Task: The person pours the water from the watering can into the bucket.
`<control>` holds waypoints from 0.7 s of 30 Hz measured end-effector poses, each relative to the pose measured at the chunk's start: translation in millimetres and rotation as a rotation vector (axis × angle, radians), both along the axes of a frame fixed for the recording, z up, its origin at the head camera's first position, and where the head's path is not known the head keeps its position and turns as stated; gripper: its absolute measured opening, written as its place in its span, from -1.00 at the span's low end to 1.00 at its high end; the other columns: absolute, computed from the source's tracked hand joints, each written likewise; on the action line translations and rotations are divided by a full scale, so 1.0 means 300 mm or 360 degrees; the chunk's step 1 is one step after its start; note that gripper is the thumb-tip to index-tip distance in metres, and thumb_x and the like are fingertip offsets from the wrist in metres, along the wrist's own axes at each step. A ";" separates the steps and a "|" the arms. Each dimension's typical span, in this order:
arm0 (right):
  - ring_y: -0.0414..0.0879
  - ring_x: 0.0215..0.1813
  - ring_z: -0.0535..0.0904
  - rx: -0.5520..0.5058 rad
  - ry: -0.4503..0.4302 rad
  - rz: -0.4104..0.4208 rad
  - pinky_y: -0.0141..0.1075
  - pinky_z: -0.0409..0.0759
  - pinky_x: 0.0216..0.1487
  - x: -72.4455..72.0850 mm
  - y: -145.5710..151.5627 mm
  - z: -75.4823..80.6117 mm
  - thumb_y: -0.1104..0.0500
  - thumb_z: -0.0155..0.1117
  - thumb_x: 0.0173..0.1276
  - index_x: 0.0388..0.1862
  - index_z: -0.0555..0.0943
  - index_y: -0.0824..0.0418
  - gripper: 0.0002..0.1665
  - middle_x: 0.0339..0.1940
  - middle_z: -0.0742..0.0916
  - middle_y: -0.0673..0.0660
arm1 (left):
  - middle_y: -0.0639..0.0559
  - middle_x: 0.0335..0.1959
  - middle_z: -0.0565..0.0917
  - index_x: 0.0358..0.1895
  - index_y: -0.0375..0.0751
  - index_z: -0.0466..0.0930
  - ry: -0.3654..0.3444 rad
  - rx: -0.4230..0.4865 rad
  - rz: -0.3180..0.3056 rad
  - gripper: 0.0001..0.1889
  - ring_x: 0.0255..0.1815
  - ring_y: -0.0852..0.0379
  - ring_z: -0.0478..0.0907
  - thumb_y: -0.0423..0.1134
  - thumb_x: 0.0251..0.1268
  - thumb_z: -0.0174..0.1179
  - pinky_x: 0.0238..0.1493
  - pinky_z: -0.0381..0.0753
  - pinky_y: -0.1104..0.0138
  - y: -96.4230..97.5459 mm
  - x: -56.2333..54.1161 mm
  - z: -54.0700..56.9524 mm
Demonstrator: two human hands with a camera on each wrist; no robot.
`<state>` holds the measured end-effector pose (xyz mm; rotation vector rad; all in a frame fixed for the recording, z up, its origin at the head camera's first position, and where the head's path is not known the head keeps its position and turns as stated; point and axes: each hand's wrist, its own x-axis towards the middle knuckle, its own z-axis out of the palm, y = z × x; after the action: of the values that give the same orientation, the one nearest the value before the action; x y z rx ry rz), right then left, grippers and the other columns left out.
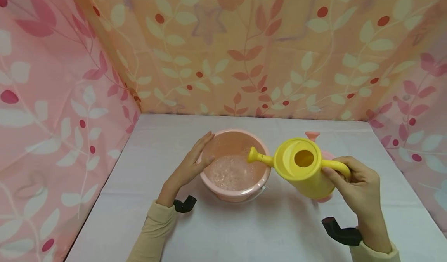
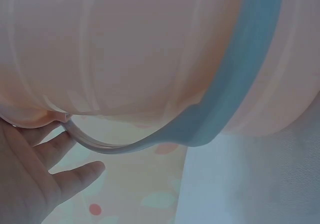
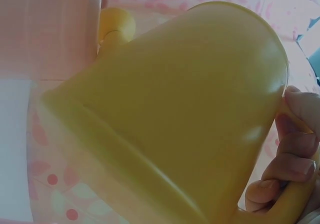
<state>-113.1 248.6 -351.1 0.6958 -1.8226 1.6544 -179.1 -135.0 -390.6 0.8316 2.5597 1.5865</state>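
Note:
The right hand (image 1: 361,186) grips the handle of a yellow watering can (image 1: 310,178), its fingers curled round it in the right wrist view. The can is tilted, and its spout head reaches over the right rim of a pink bucket (image 1: 234,196). Bubbly water (image 1: 228,172) lies inside the bucket. At the bucket's left rim rests the left hand (image 1: 190,163), fingers extended along the edge. In the left wrist view the bucket's wall (image 2: 140,49) fills the frame, with its grey-blue handle (image 2: 235,79) hanging down the side, near the left hand's fingers.
Behind the watering can stands a pink object, partly hidden, with a flared pink top (image 1: 312,135) showing. All stands on a white-covered table (image 1: 244,235). Floral cloth walls (image 1: 223,60) enclose its back and sides. A black curved wrist piece (image 1: 342,233) is on each arm.

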 end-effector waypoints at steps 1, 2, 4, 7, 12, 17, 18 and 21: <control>-0.25 -0.53 0.36 0.0016 0.0005 -0.0012 -0.53 0.34 -0.57 0.000 0.000 0.000 0.62 0.31 -0.05 -0.39 0.59 0.55 -0.82 -0.49 0.67 0.06 | 0.01 0.49 -0.07 0.45 -0.20 -0.03 -0.0001 0.0000 -0.0001 -0.34 0.50 0.01 -0.17 -0.31 0.34 0.01 0.36 -0.06 -0.13 -0.001 0.000 -0.001; -0.25 -0.53 0.36 0.0039 0.0010 -0.0033 -0.54 0.34 -0.56 0.000 -0.001 -0.001 0.61 0.31 -0.05 -0.40 0.59 0.55 -0.82 -0.48 0.68 0.05 | 0.00 0.49 -0.07 0.45 -0.20 -0.03 0.0000 0.0000 -0.0002 -0.34 0.50 0.01 -0.17 -0.31 0.34 0.01 0.36 -0.06 -0.13 -0.002 0.000 -0.002; -0.26 -0.52 0.36 0.0094 0.0022 -0.0078 -0.55 0.35 -0.54 0.001 0.000 -0.003 0.60 0.33 -0.04 -0.40 0.59 0.54 -0.83 -0.48 0.67 0.03 | 0.00 0.49 -0.07 0.45 -0.20 -0.03 0.0001 -0.0002 -0.0002 -0.34 0.50 0.00 -0.17 -0.32 0.34 0.01 0.36 -0.06 -0.13 -0.002 0.000 -0.004; -0.26 -0.51 0.36 0.0169 0.0031 -0.0136 -0.56 0.36 -0.53 0.004 0.001 -0.004 0.58 0.33 -0.03 -0.40 0.59 0.53 -0.84 -0.47 0.67 0.01 | 0.00 0.50 -0.08 0.46 -0.19 -0.04 -0.0006 -0.0004 -0.0005 -0.34 0.50 0.00 -0.18 -0.31 0.35 0.00 0.36 -0.06 -0.13 -0.002 0.002 -0.004; -0.26 -0.50 0.38 0.0253 0.0018 -0.0211 -0.57 0.40 -0.48 0.010 0.000 -0.001 0.57 0.32 0.00 -0.38 0.59 0.53 -0.84 -0.46 0.67 -0.01 | 0.00 0.50 -0.08 0.45 -0.19 -0.03 -0.0016 0.0003 -0.0007 -0.35 0.50 -0.02 -0.18 -0.32 0.34 0.00 0.36 -0.06 -0.15 -0.001 0.004 -0.002; -0.26 -0.49 0.37 0.0334 0.0003 -0.0298 -0.56 0.40 -0.47 0.012 -0.002 0.001 0.58 0.30 0.01 -0.38 0.58 0.52 -0.85 -0.45 0.66 -0.03 | -0.02 0.49 -0.07 0.45 -0.20 -0.02 0.0010 0.0000 -0.0001 -0.35 0.50 -0.04 -0.17 -0.31 0.34 0.00 0.35 -0.06 -0.17 0.000 0.003 -0.006; -0.26 -0.50 0.36 0.0338 0.0003 -0.0303 -0.56 0.39 -0.48 0.012 -0.002 0.000 0.58 0.30 0.01 -0.38 0.58 0.52 -0.85 -0.46 0.66 -0.03 | -0.02 0.49 -0.07 0.45 -0.20 -0.02 0.0015 -0.0003 0.0001 -0.35 0.50 -0.04 -0.17 -0.30 0.34 0.01 0.35 -0.06 -0.17 0.000 0.002 -0.008; -0.27 -0.51 0.35 0.0356 0.0009 -0.0322 -0.54 0.36 -0.51 0.012 -0.003 0.000 0.57 0.29 0.02 -0.39 0.57 0.51 -0.86 -0.48 0.64 -0.04 | -0.02 0.49 -0.06 0.45 -0.19 -0.01 0.0019 -0.0005 0.0007 -0.35 0.50 -0.03 -0.16 -0.28 0.35 0.01 0.35 -0.05 -0.17 0.000 0.001 -0.011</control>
<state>-109.5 247.8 -351.2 0.5849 -2.0217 1.3317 -178.8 -135.1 -394.0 0.8387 2.5732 1.5835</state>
